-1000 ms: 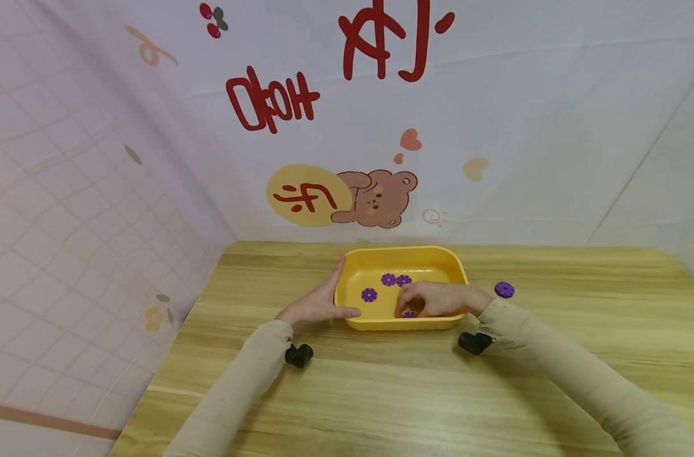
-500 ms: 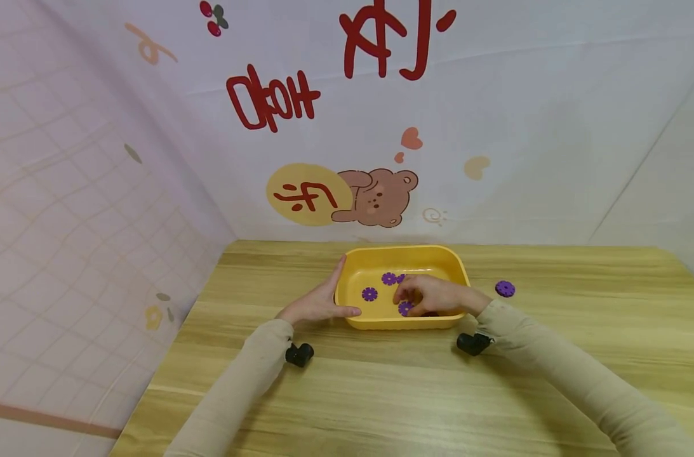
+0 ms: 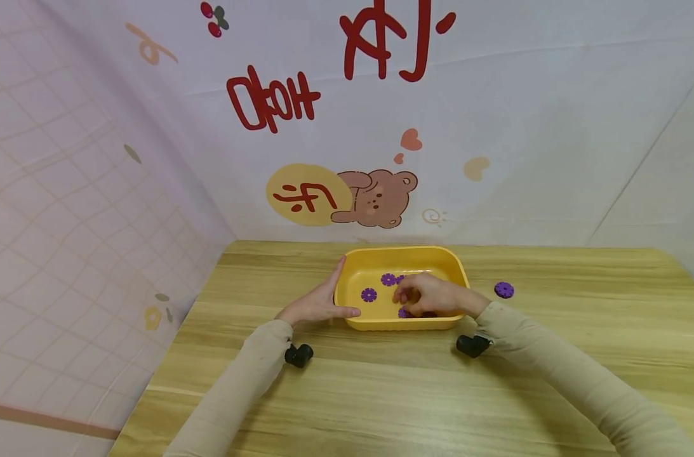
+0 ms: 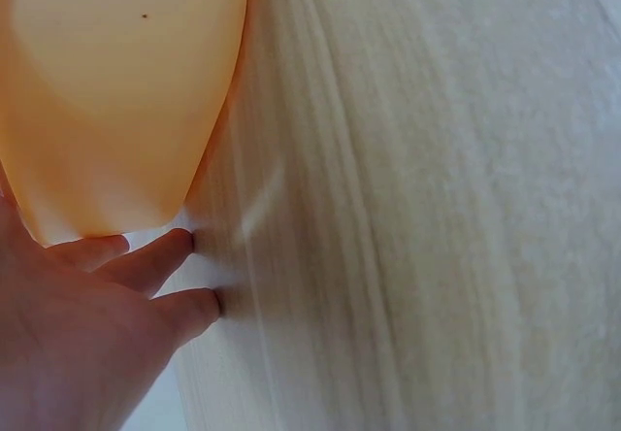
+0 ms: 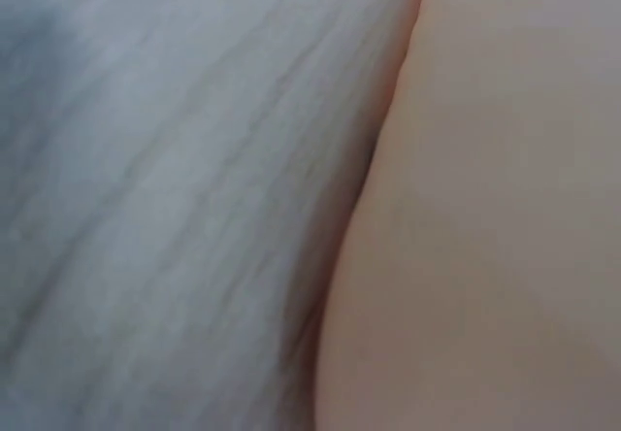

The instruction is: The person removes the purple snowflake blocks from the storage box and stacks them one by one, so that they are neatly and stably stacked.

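My left hand (image 3: 318,301) holds the left end of a yellow plastic tub (image 3: 375,324), thumb at the near rim and index finger along the end wall. In the left wrist view its fingers (image 4: 150,261) lie against the tub's outside. Curled inside the tub is my right hand (image 3: 432,295), with a purple notched snowflake disc (image 3: 402,313) at its thumb; the fingers partly cover this disc. Left of that hand, another purple snowflake disc (image 3: 369,295) lies flat on the tub floor. Farther back, a third disc (image 3: 388,279) touches one partly hidden by the fingers.
Right of the tub, on the wood-grain table (image 3: 369,393), lie purple discs (image 3: 504,290) that look stacked. A white printed cloth (image 3: 529,127) hangs close behind the table. Black wrist devices (image 3: 473,346) sit by the sleeves. Only skin and blurred table fill the right wrist view.
My right hand rises slightly, its fingers shifting around the near disc, which turns from edge-on to more face-up, then dips a little. My left hand and the tub stay in place.
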Motion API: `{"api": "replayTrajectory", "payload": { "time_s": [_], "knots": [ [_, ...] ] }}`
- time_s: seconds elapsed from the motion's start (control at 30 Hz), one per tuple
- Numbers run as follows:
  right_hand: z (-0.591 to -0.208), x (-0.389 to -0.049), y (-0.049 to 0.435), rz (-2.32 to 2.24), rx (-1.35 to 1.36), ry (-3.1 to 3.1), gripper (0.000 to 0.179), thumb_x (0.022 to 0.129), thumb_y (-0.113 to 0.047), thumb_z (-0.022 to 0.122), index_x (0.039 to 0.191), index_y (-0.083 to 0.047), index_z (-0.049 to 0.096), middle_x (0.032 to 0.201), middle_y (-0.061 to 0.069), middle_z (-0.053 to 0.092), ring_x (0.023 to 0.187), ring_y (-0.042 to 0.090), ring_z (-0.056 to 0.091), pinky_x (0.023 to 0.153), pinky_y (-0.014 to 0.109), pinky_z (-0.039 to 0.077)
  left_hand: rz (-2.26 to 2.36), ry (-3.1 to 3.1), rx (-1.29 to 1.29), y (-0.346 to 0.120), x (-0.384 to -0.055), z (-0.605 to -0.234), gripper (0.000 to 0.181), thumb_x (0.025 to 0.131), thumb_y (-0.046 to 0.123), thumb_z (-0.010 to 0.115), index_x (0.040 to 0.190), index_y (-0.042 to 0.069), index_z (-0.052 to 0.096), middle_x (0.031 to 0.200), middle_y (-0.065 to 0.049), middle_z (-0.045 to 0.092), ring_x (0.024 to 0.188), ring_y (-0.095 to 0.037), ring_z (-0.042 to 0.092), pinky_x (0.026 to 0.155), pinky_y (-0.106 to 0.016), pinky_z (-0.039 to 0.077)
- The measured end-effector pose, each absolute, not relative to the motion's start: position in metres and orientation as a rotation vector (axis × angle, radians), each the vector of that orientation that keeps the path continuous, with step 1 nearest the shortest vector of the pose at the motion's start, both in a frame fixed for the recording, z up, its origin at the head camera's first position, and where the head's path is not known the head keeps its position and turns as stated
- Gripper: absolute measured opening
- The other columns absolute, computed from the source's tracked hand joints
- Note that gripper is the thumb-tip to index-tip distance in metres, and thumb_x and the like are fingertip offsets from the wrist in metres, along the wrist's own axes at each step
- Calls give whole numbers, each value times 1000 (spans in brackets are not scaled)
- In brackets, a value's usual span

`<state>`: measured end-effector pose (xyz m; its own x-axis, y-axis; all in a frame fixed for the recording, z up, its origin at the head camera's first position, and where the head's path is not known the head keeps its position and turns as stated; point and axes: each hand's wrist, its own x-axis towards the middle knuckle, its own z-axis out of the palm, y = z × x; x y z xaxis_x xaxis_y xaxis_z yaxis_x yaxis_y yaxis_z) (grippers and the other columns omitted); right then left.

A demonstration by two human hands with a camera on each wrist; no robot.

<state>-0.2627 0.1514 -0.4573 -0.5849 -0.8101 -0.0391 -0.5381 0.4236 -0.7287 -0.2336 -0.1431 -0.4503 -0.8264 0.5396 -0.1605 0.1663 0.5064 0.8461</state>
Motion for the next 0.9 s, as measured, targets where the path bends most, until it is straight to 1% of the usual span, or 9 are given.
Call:
{"api": "replayTrajectory", "payload": {
  "time_s": [0.1,0.2,0.33,0.43,0.57,0.73,0.9],
  "knots": [
    [-458,-264,150,-985,-1150,2304,24,82,-8,75,105,-1,68,97,5,65,87,20,59,79,31,53,1248,2351,583,-144,-234,-451,122,81,32,80,153,15,-17,161,-9,-5,138,-26,30,113,-35,21],
    [-457,-263,150,-962,-1148,2313,27,82,-12,77,106,-3,68,101,5,66,90,20,60,82,33,53,1246,2351,583,-144,-235,-452,122,81,32,80,153,18,-17,161,-8,-5,138,-25,29,113,-34,20],
    [-455,-262,154,-910,-1162,2282,28,82,-14,77,108,-5,68,103,2,63,90,20,55,83,33,50,1247,2356,590,-144,-234,-452,122,81,30,80,153,18,-17,161,-8,-5,141,-25,24,114,-35,19],
    [-454,-262,157,-862,-1200,2235,32,83,-15,76,112,-7,66,109,2,60,96,21,51,88,35,46,1247,2352,595,-144,-235,-452,121,81,30,80,153,19,-17,161,-6,-7,142,-24,21,114,-34,18],
    [-456,-262,158,-816,-1256,2206,36,84,-16,75,116,-8,63,113,2,56,104,21,49,94,38,42,1260,2336,606,-144,-235,-452,121,81,30,80,153,22,-18,161,-5,-8,140,-22,24,114,-32,19],
    [-457,-261,154,-838,-1256,2225,33,84,-11,74,114,-6,62,110,2,57,101,21,51,92,36,45,1254,2339,602,-144,-235,-452,122,81,33,80,153,20,-18,161,-6,-6,139,-22,27,113,-32,21],
    [-460,-263,151,-863,-1219,2254,31,81,-8,77,109,-5,63,103,0,60,94,18,56,87,31,50,1270,2325,586,-144,-235,-452,122,81,32,80,153,20,-18,161,-6,-7,139,-23,28,113,-32,20]
  ]
}}
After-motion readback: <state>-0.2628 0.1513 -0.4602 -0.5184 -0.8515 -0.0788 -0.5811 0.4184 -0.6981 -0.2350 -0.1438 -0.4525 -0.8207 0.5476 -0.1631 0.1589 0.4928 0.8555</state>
